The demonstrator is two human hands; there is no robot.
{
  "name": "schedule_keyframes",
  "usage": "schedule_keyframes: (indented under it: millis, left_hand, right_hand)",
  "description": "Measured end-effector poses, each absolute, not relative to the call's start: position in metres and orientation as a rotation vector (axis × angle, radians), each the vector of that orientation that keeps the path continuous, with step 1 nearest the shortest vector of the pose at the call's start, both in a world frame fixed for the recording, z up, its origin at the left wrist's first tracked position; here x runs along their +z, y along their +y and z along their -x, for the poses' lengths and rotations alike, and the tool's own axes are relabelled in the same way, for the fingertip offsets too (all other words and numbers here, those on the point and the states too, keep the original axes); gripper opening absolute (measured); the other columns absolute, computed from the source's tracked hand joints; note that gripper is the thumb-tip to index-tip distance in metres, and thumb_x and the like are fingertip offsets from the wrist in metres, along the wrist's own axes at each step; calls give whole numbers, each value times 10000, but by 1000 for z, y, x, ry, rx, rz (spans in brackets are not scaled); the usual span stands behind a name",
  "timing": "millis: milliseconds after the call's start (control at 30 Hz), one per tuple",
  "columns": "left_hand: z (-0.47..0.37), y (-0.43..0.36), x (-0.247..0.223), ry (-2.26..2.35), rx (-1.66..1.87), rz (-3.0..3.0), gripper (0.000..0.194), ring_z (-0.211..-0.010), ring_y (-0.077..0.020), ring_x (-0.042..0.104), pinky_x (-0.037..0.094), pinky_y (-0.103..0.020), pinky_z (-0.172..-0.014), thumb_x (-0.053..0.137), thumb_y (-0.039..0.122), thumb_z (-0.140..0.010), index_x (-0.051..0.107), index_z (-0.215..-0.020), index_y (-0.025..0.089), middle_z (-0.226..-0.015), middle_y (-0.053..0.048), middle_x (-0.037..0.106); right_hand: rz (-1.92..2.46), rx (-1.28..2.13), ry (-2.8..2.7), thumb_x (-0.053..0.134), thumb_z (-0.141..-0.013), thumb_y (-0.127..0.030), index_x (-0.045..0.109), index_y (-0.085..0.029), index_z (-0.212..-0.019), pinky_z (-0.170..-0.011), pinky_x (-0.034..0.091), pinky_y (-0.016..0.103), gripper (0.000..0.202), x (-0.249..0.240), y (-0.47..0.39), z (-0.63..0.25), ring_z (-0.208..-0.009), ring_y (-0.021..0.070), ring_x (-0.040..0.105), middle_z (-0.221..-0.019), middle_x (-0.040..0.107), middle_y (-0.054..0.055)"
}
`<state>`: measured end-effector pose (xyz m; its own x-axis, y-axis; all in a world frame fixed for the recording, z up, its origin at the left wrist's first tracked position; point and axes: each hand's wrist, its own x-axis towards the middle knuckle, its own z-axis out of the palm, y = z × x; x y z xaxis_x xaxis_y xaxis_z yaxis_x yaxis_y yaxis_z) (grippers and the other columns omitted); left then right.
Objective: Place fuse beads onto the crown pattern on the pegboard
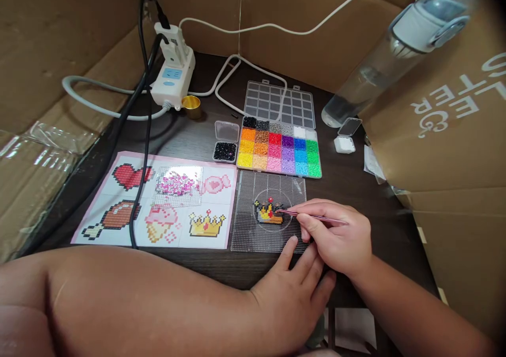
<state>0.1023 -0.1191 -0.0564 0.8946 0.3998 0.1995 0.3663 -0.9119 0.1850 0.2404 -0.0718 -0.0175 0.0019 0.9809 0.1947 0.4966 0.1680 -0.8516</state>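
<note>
- Right hand (340, 233) is pinched around slim tweezers (318, 218), thumb and fingers together, tips meeting the beaded crown (269, 213).
- Left hand (290, 288) lies palm down with fingers loosely spread, gripping nothing that shows; its index finger rests at the near right edge of the clear pegboard (253, 241).
- That beaded crown sits on the pegboard, in yellow, black and gray with red points. Set against the printed crown (206, 224), it looks partly built: the left side and base appear well filled, while the right side seems sparser. Single beads are too small to count.
- Left of the pegboard, the pattern sheet (105, 188) also shows a heart, a candy, a drumstick and an ice cream; a small clear board bearing loose pink and white beads (177, 184) lies over it.
- Just behind the pegboard stands the sorted bead case (279, 146), its lid folded back, with a little box of black beads (225, 151) beside it.
- Farther behind and right of the pegboard are a small white box (344, 145) and a tilted water bottle (367, 83).
- Behind and left of the pegboard, a power strip (174, 77) and gold cup (192, 107) share the dark wood-grain tabletop (213, 262).
- Cardboard walls (213, 9) surround the pegboard; the right one carries white lettering.
</note>
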Motion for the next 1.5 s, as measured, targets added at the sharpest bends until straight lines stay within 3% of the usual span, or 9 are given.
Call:
schedule_keyframes:
  millis: [533, 733, 1200, 1500]
  left_hand:
    - [-102, -120, -55, 563, 315, -2918, 497, -1391, -325, 270, 187, -550, -1106, 353, 358, -931, 451, -1378, 163, -1468, -147, 379]
    - [-102, -119, -56, 568, 337, -2913, 483, -1387, -322, 278, 206, -551, -1100, 334, 347, -937, 460, -1368, 168, -1464, -143, 385]
    - [-96, -122, -48, 547, 298, -2900, 480, -1422, -385, 153, 132, -583, -1092, 261, 265, -958, 437, -1388, 147, -1464, -165, 367]
    - [-98, -121, -50, 551, 279, -2890, 480, -1422, -377, 154, 112, -574, -1102, 242, 273, -967, 427, -1395, 158, -1473, -152, 357]
  right_hand:
    - [1392, 713, -1632, 621, -816, -103, 766, -195, -858, -662, 593, 309, 176, -25, -72, -239, -596, 137, 660, -783, 742, 53]
    - [1377, 714, -1621, 618, -823, -107, 761, -180, -871, -619, 582, 299, 167, -26, -72, -238, -502, 112, 621, -751, 732, 44]
    - [1485, 636, -1619, 661, -817, -144, 752, -253, -858, -670, 557, 232, 148, -32, -79, -241, -632, 109, 648, -631, 683, -27]
    - [1439, 640, -1605, 658, -814, -124, 753, -217, -843, -636, 562, 247, 136, -31, -76, -237, -590, 103, 641, -744, 719, 9]
